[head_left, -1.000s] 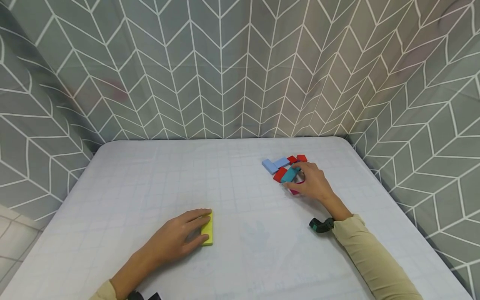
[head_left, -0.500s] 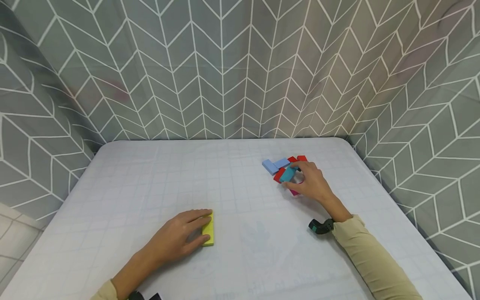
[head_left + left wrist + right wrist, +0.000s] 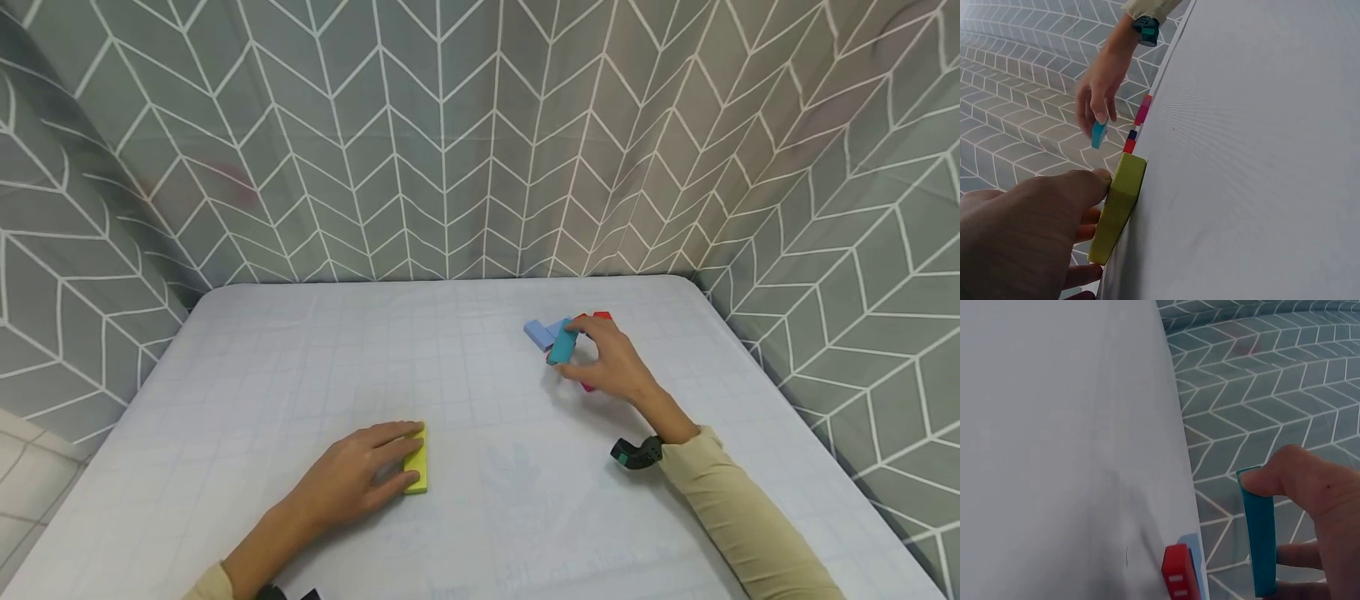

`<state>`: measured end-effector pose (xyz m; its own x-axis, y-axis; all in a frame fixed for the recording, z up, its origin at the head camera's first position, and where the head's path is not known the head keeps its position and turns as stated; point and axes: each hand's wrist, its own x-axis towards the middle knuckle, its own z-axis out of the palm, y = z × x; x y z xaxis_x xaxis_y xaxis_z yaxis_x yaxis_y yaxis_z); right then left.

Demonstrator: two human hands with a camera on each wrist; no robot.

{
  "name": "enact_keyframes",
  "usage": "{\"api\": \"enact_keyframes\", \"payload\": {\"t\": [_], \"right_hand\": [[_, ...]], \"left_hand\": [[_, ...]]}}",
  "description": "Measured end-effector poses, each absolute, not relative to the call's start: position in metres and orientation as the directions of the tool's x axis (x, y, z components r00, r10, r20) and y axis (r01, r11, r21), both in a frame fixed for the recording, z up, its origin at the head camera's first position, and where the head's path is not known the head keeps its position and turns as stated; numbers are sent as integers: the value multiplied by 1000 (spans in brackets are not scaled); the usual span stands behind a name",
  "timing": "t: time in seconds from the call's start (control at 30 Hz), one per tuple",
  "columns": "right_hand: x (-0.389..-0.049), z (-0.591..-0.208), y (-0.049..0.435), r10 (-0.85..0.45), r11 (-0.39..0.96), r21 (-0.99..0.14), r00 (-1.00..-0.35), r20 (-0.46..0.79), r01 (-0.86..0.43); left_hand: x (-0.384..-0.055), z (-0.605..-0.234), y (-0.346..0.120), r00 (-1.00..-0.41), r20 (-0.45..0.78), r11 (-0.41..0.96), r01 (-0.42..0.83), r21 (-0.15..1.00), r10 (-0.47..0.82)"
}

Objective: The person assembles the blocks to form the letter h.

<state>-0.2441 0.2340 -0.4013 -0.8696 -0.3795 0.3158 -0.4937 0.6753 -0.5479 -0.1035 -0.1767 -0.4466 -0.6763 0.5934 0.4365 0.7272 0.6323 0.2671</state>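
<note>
My left hand (image 3: 341, 471) rests at a flat yellow block (image 3: 417, 467) on the table, its thumb and fingers gripping the block. In the left wrist view, the yellow block (image 3: 1119, 209) shows its thick edge against the white surface. Over the pile at the far right, my right hand (image 3: 618, 358) pinches a teal block (image 3: 562, 343) between thumb and fingertips. The right wrist view shows this teal block (image 3: 1260, 537) raised off the table. Partly hidden behind it are light blue blocks (image 3: 538, 334) and red pieces (image 3: 602, 315).
A magenta piece (image 3: 588, 387) lies under the right hand. The white table (image 3: 300, 358) ends at a grey patterned curtain (image 3: 450, 150) at the back and sides. A red block (image 3: 1179, 572) with pale marks shows near the table's edge in the right wrist view.
My right hand has lifted the teal block from the pile and shifted it slightly left. The left hand stays on the yellow block.
</note>
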Motion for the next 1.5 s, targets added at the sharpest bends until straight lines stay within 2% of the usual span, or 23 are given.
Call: {"api": "enact_keyframes", "payload": {"t": [0.47,1.03,1.5], "right_hand": [[-238,-393,205,-445,596,-575,-827,344,-560],[-237,-391,168,-507,568,-585,-806,305,-579],[-239,-394,137,-559,542,-574,-773,300,-614]], "left_hand": [[-102,-445,-177,-698,397,642,711,287,596],[-104,-443,-176,-691,389,634,719,284,610],[-103,-441,-175,-721,346,664,691,288,600]]}}
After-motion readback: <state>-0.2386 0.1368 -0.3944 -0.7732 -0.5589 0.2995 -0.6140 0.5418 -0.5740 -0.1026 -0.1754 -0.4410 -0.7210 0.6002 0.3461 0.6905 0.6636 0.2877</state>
